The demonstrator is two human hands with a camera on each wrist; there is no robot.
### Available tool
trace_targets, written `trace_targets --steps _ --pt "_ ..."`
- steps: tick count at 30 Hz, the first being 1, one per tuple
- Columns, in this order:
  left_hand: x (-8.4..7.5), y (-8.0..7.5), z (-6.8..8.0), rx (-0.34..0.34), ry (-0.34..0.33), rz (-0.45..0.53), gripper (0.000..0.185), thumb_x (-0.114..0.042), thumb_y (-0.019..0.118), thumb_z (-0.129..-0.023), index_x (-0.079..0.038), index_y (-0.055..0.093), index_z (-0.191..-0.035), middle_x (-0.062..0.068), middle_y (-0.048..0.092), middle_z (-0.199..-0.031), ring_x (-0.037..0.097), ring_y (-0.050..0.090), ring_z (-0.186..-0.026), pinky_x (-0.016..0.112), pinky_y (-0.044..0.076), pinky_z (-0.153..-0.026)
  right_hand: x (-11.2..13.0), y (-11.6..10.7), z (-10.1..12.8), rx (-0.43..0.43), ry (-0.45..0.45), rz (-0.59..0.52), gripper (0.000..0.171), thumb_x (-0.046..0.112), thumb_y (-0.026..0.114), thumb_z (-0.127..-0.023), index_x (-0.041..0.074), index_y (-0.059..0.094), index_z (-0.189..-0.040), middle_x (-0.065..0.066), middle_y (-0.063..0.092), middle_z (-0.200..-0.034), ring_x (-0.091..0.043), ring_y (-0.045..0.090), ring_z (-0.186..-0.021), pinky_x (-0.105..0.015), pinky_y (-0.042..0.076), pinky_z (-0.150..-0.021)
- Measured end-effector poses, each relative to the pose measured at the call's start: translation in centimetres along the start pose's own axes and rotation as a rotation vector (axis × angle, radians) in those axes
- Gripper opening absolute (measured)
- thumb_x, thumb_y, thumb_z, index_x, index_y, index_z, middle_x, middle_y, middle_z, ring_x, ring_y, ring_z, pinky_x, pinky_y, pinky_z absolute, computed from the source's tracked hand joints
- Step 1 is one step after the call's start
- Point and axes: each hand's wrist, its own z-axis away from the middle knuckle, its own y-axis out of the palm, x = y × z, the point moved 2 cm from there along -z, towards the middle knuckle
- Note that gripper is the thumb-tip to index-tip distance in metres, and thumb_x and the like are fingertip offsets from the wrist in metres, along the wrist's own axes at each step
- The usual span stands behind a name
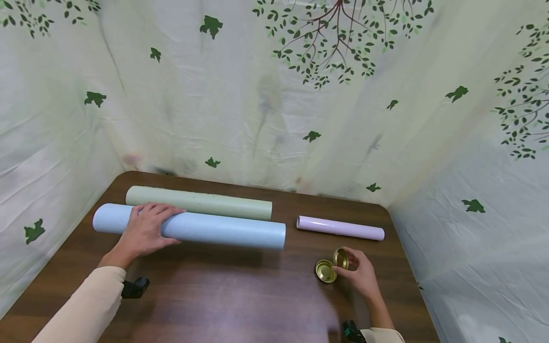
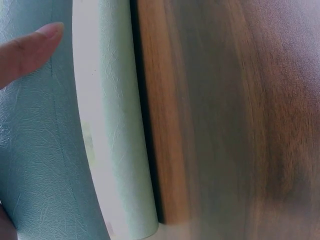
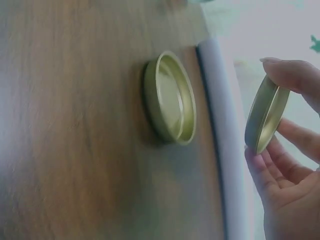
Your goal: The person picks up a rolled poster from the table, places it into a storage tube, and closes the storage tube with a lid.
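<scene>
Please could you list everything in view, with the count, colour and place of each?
Table: one, brown, across the lower head view
Sheeting: count unclear, pale with green leaf prints, behind and beside the table
Green roll: one, pale green, far left of the table
Blue roll: one, light blue, in front of the green roll
Lilac roll: one, lilac, far right of the table
Round dishes: two, gold, one on the table, one held
Wrist devices: two, black, one per wrist
Sleeves: two, cream, left and right
Left grip: one, bare, holding the blue roll
Right grip: one, bare, pinching a dish
</scene>
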Motion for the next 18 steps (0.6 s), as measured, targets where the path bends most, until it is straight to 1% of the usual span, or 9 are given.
trace_targets --steps 5,9,13,18 --pt "0.0 0.0 0.1 -0.007 0.0 -0.004 0.074 -0.029 0.095 -0.049 -0.014 0.064 -0.115 0.014 0.064 -0.108 0.04 0.05 -0.104 0.06 0.028 -0.085 1.3 0.5 -0.3 0.032 -0.057 0.005 0.06 0.012 0.086 -0.07 -0.001 0.061 -0.123 -0.015 0.059 -0.116 -0.029 0.059 -0.102 -0.047 0.047 -0.09" --pt "0.0 0.0 0.1 -0.012 0.005 -0.004 0.074 -0.029 0.095 -0.049 -0.014 0.064 -0.115 0.014 0.064 -0.108 0.04 0.05 -0.104 0.059 0.029 -0.085 2.4 0.9 -0.7 0.052 -0.097 0.009 0.062 0.013 0.087 -0.069 0.001 0.061 -0.123 -0.013 0.059 -0.115 -0.026 0.059 -0.1 -0.045 0.048 -0.089" --pt "0.0 0.0 0.1 -0.007 0.005 -0.001 0.074 -0.029 0.094 -0.049 -0.015 0.064 -0.115 0.014 0.064 -0.108 0.04 0.05 -0.104 0.059 0.028 -0.085 3.4 1.5 -1.1 0.072 -0.126 -0.024 0.062 0.012 0.088 -0.068 0.002 0.062 -0.123 -0.012 0.059 -0.113 -0.026 0.058 -0.098 -0.044 0.048 -0.088" --pt "0.1 0.0 0.2 0.004 -0.003 0.006 0.074 -0.029 0.094 -0.05 -0.015 0.064 -0.116 0.014 0.064 -0.109 0.04 0.05 -0.105 0.059 0.028 -0.086 4.5 2.5 -1.4 0.106 -0.143 -0.059 0.062 0.013 0.088 -0.067 0.003 0.062 -0.122 -0.01 0.059 -0.112 -0.025 0.057 -0.097 -0.047 0.048 -0.088"
